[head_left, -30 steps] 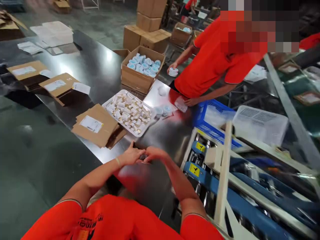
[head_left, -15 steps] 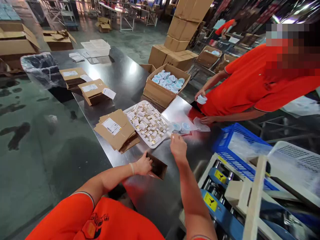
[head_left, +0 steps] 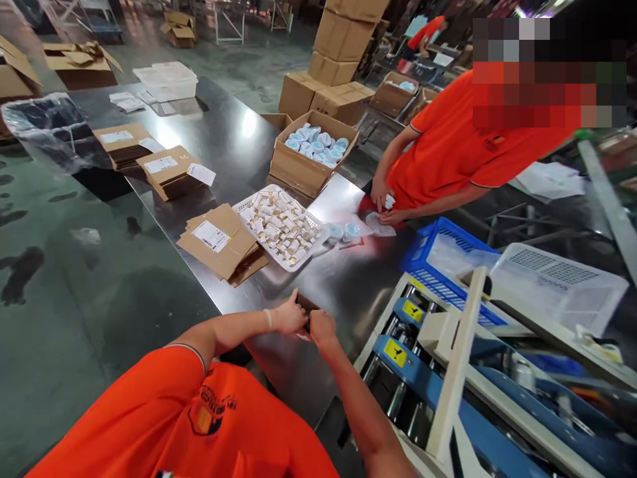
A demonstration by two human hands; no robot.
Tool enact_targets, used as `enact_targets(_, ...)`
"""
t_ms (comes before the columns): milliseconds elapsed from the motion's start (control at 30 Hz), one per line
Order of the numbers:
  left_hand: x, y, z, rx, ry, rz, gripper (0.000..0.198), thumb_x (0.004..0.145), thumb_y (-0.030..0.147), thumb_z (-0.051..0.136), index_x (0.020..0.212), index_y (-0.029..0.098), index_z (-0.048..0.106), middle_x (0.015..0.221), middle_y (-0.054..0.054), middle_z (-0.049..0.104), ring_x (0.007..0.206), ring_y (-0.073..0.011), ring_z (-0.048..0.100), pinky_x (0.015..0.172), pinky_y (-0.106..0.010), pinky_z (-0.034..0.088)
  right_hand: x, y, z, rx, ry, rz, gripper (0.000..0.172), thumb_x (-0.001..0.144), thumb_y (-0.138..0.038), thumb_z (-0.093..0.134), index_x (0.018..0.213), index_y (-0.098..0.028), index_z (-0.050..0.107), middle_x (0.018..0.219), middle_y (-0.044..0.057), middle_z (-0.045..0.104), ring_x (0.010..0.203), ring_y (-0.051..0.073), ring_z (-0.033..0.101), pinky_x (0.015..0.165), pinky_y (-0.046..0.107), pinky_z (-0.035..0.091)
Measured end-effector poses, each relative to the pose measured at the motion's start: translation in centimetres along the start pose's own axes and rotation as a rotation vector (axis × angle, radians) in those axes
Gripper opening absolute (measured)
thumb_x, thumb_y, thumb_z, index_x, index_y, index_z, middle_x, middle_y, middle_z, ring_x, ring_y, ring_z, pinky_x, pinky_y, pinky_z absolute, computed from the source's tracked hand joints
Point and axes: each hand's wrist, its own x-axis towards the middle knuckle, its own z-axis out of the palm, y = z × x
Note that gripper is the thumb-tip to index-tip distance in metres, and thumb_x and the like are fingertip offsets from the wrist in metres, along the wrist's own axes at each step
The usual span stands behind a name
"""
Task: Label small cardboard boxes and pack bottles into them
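Left hand [head_left: 292,317]: fingers bent closed over one side of the brown box [head_left: 305,303], gripping it.
Right hand [head_left: 322,326]: curled at the box's other side; whether it holds anything inside, I cannot tell.
Brown box: between both hands, near the surface's edge — its walls could buckle under an uneven squeeze.
White basket [head_left: 290,267]: heaped with small pieces [head_left: 279,226]; a bumped rim could spill some.
Cardboard stack [head_left: 236,239]: askew beside the basket — an elbow's knock could send sheets sliding.
Surface [head_left: 223,159]: shiny metal, bearing an open carton [head_left: 296,171] of tubs [head_left: 318,143].
Room: greenish floor [head_left: 99,299], piled cartons [head_left: 343,36], a co-worker [head_left: 448,159], a roller conveyor [head_left: 418,372].
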Motion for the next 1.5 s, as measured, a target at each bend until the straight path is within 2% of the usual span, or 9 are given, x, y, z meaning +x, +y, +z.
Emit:
enact_targets(233,-0.4,0.2,-1.3,-0.023,-0.089,-0.035,0.037,0.106,0.046,0.069,0.116,0.013,0.082,0.101,-0.016,0.081,0.093,-0.0323,0.073,0.127,-0.076,0.025,-3.5,5.3,2.0,0.424,0.168,0.260,0.021,0.094,-0.020,0.068,0.109,-0.016,0.081,0.099,0.015,0.084,0.091,0.029,0.082,0.081,0.035,0.063)
enact_targets(433,-0.7,-0.1,-2.6,-0.071,-0.129,-0.061,0.048,0.102,0.053,0.070,0.124,0.012,0.081,0.127,-0.022,0.075,0.120,-0.0393,0.067,0.129,-0.075,0.026,-0.8,2.4,4.4,0.588,0.018,0.058,0.022,0.087,-0.009,0.072,0.104,-0.016,0.084,0.107,0.012,0.086,0.102,0.028,0.080,0.101,0.041,0.062)
enact_targets(667,-3.9,-6.4,-2.2,-0.924,0.192,-0.409,0.062,0.096,0.057,0.071,0.147,0.020,0.067,0.148,-0.016,0.067,0.147,-0.0337,0.055,0.128,-0.052,0.041,-4.7,4.8,6.7,0.527,0.041,-0.287,0.017,0.099,-0.013,0.068,0.106,-0.020,0.081,0.127,0.010,0.079,0.119,0.025,0.071,0.110,0.035,0.056)
enact_targets(867,-1.8,-7.0,0.9,-1.342,0.005,-0.575,0.092,0.057,0.057,0.102,0.133,0.017,0.067,0.126,-0.015,0.075,0.122,-0.0327,0.069,0.111,-0.047,0.056,-3.1,4.2,7.0,0.506,0.089,-0.124,0.012,0.100,-0.017,0.071,0.106,-0.020,0.082,0.117,0.009,0.079,0.110,0.025,0.072,0.100,0.032,0.057)
enact_targets(967,-1.1,-7.4,1.0,-1.367,-0.054,-0.581,0.084,0.062,0.058,0.099,0.129,0.015,0.070,0.120,-0.015,0.077,0.114,-0.0307,0.072,0.107,-0.046,0.059,-1.5,4.3,6.7,0.433,0.269,0.108,0.050,0.094,-0.030,0.088,0.140,-0.017,0.075,0.131,0.017,0.074,0.118,0.032,0.072,0.103,0.041,0.061)
enact_targets(1033,-1.2,-8.2,0.3,-1.324,-0.027,-0.612,0.082,0.076,0.062,0.088,0.139,0.014,0.070,0.125,-0.017,0.077,0.117,-0.0315,0.073,0.109,-0.048,0.058,-0.7,4.5,6.8,0.380,0.338,0.124,0.071,0.090,-0.034,0.093,0.153,-0.017,0.068,0.151,0.022,0.066,0.136,0.038,0.066,0.108,0.047,0.061)
enact_targets(1167,-1.2,-7.8,-1.9,-0.883,0.102,-0.502,0.097,0.091,0.063,0.075,0.172,0.017,0.048,0.164,-0.024,0.060,0.155,-0.0406,0.055,0.129,-0.060,0.042,-0.7,5.0,7.5,0.338,0.263,-0.038,0.057,0.097,-0.033,0.086,0.150,-0.019,0.071,0.168,0.021,0.058,0.158,0.041,0.049,0.116,0.055,0.058)
enact_targets(1333,-1.8,-3.3,-2.7,-0.148,-0.282,-0.244,0.113,0.086,0.056,0.084,0.177,0.005,0.039,0.183,-0.031,0.029,0.174,-0.0532,0.014,0.138,-0.074,0.006,-2.6,5.2,10.0,0.313,0.221,-0.068,0.051,0.108,-0.026,0.067,0.158,-0.025,0.068,0.179,0.016,0.047,0.166,0.042,0.039,0.121,0.059,0.049)
enact_targets(1500,-1.1,-2.1,-1.0,0.037,-0.281,-0.276,0.112,0.093,0.053,0.078,0.177,-0.003,0.030,0.183,-0.037,0.022,0.174,-0.0549,0.014,0.137,-0.071,0.020,-4.1,6.6,14.3,0.490,0.372,0.199,0.056,0.110,-0.026,0.060,0.165,-0.023,0.060,0.170,0.019,0.053,0.155,0.035,0.050,0.121,0.050,0.049)
